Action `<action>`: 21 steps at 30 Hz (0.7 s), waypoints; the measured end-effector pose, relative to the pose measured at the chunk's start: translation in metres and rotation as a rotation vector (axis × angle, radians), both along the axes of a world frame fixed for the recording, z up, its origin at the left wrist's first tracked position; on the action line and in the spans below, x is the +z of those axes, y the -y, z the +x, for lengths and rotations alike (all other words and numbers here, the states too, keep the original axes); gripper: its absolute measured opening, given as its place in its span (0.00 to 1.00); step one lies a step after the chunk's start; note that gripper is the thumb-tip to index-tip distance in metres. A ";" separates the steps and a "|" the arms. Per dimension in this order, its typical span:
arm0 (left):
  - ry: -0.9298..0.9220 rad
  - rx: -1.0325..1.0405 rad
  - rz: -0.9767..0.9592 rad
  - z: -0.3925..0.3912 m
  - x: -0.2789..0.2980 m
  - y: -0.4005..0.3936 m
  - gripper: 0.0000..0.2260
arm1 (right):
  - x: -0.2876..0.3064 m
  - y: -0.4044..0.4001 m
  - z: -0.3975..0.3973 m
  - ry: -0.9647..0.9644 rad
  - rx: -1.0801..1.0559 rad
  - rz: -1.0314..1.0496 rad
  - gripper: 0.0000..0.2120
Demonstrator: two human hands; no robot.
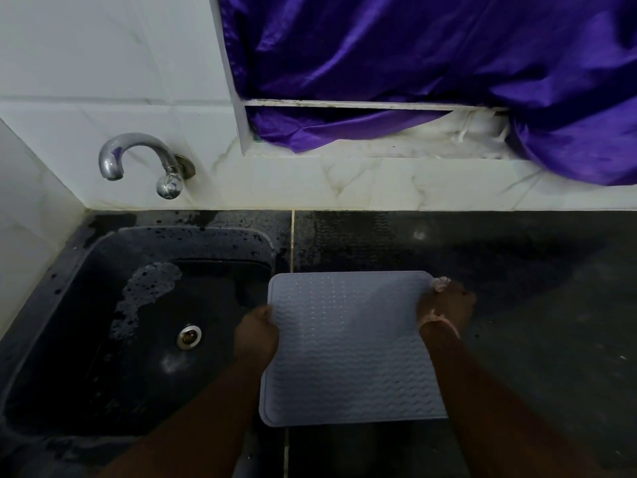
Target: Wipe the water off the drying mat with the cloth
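Note:
A pale grey-blue drying mat (348, 346) with a wavy ribbed surface lies over the dark counter, its left edge reaching past the sink's rim. My left hand (256, 331) grips the mat's left edge. My right hand (446, 305) grips the mat's upper right corner, and a small pinkish piece, perhaps the cloth (440, 282), shows at its fingers; I cannot tell for sure what it is.
A black sink (103, 270) with a patch of foam (144, 298) and a metal drain (189, 336) sits at the left. A chrome tap (138, 160) juts from the white tiled wall. Purple fabric (431, 63) hangs over the window ledge. Dark wet counter (534, 270) extends to the right.

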State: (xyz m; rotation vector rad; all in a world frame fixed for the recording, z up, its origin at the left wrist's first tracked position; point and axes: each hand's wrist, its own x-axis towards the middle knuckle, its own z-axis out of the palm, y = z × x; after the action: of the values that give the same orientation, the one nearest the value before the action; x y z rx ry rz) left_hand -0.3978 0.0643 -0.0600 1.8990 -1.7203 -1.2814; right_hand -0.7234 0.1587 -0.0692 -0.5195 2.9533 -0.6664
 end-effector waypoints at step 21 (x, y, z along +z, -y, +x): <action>-0.071 -0.024 0.029 0.008 0.006 0.022 0.18 | 0.025 0.064 0.135 0.433 0.564 -0.454 0.11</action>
State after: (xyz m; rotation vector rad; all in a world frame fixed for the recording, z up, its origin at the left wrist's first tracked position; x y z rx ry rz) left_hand -0.3901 0.0426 -0.0543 1.8303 -1.7029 -1.3728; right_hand -0.5879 0.0948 -0.0444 -1.0293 2.1040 -1.1821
